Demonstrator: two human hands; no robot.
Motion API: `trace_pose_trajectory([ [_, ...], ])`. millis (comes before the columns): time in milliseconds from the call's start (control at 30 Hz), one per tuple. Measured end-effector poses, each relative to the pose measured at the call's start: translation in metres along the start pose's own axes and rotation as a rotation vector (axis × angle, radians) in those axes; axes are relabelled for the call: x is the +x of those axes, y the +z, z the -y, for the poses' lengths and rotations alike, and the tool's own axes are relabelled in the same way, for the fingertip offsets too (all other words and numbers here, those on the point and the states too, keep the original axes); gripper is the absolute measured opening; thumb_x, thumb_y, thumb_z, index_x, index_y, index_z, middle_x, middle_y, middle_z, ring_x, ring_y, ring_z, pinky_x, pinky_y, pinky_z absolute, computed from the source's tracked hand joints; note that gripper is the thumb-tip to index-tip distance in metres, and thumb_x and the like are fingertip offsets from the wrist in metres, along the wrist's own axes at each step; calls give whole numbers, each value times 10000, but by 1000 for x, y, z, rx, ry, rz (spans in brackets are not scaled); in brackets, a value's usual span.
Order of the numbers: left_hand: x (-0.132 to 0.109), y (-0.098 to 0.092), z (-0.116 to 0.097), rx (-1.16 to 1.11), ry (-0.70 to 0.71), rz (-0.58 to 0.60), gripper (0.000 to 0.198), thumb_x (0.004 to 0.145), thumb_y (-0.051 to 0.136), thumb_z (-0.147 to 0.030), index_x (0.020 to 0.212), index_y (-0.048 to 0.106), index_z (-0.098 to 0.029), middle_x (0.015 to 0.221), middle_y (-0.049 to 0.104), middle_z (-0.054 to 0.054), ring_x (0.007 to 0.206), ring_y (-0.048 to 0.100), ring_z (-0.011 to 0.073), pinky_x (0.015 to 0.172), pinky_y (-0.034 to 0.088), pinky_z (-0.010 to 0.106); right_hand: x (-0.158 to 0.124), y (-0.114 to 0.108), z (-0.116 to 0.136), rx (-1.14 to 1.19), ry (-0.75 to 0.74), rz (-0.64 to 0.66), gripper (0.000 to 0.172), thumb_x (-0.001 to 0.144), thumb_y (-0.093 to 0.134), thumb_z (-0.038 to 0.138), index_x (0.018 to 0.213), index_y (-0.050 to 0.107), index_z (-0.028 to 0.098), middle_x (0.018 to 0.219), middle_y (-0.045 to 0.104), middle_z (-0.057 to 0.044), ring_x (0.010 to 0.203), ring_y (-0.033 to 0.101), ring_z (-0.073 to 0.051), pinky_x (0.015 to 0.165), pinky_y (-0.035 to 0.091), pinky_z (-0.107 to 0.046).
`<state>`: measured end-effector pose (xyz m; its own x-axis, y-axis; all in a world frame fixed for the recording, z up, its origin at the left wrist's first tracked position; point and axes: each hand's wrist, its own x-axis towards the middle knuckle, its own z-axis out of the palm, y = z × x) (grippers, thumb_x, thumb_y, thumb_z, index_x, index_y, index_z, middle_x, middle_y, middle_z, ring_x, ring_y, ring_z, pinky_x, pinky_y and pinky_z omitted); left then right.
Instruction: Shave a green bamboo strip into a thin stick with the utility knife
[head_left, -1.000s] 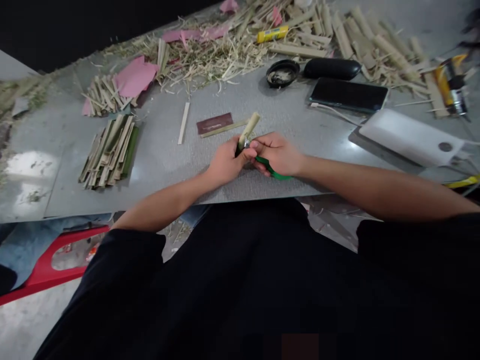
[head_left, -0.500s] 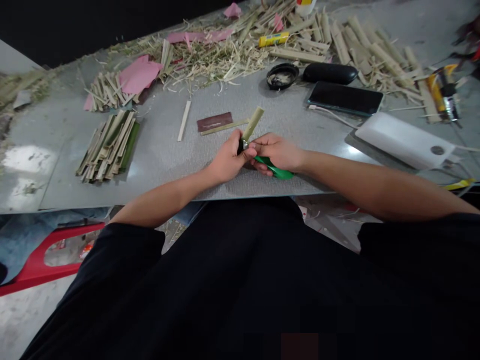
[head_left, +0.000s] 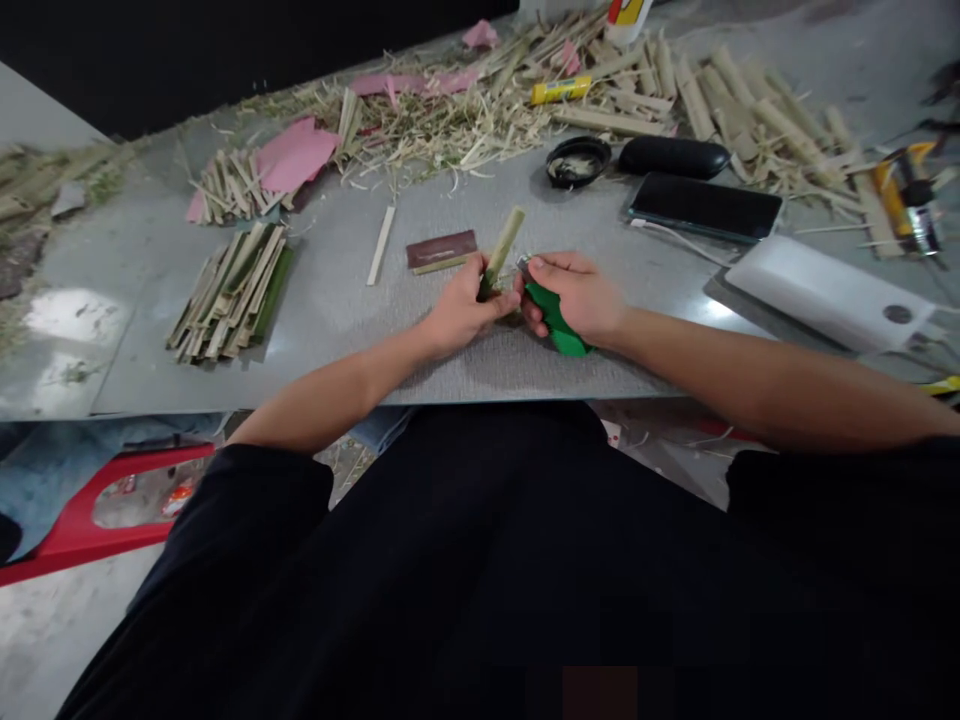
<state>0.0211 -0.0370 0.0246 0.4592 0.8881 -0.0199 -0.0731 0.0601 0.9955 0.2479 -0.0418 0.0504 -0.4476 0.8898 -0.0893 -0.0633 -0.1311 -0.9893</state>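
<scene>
Pinched in my left hand is a short bamboo strip, its pale upper end slanting up and away from me. My right hand is wrapped round a green-handled hand tool with a small metal head, close to the bamboo's lower end. Fingers hide much of that head, so its exact kind is unclear. Just beyond my left hand lies a dark brown rectangular piece with a thin strip along its near edge. A lone pale bamboo stick rests further left.
A stack of bamboo strips sits on the left of the grey table. Shavings, pink paper and a yellow glue stick lie behind. Rightward are a black lid, a phone and a white power bank.
My right hand has drawn the green-handled tool slightly right, away from the bamboo strip. The strip in my left hand stands more upright. The whole view has shifted a little.
</scene>
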Motion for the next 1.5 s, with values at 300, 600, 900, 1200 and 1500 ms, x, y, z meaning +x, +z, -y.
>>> trace_pose_trajectory([
  [300,0,-1,-6,-103,-7,77,690,817,936,-350,1198,361,-341,820,586,-139,524,406,91,560,270,308,-8,-7,9,-88,47,234,507,1333,755,467,899,759,207,629,685,-17,477,630,-170,491,524,-289],
  [600,5,-12,-3,-16,-36,51,747,725,900,-410,1159,297,-342,788,470,-132,513,280,88,587,250,357,-9,-4,13,-128,82,144,879,1425,383,744,815,731,216,547,613,-52,428,559,-172,476,518,-303],
  [900,-7,-4,-21,-86,-173,151,674,765,905,-360,1260,448,-340,831,702,-119,463,262,61,535,165,297,-10,-5,18,-58,136,246,554,1343,696,400,839,797,196,607,633,-50,480,601,-172,479,533,-277],
  [1200,-9,-8,-12,62,-108,312,969,787,1212,-829,1295,561,-323,757,681,-104,464,530,125,504,397,333,-5,-15,11,-126,144,363,563,1333,813,416,824,756,183,670,675,-46,494,641,-149,454,539,-267],
  [1500,-10,-4,-2,116,31,288,956,803,1125,-981,1222,616,-288,738,646,-67,889,930,317,770,724,401,-6,-11,13,-104,103,483,572,1367,738,279,804,707,181,644,700,-26,449,635,-120,452,543,-202],
])
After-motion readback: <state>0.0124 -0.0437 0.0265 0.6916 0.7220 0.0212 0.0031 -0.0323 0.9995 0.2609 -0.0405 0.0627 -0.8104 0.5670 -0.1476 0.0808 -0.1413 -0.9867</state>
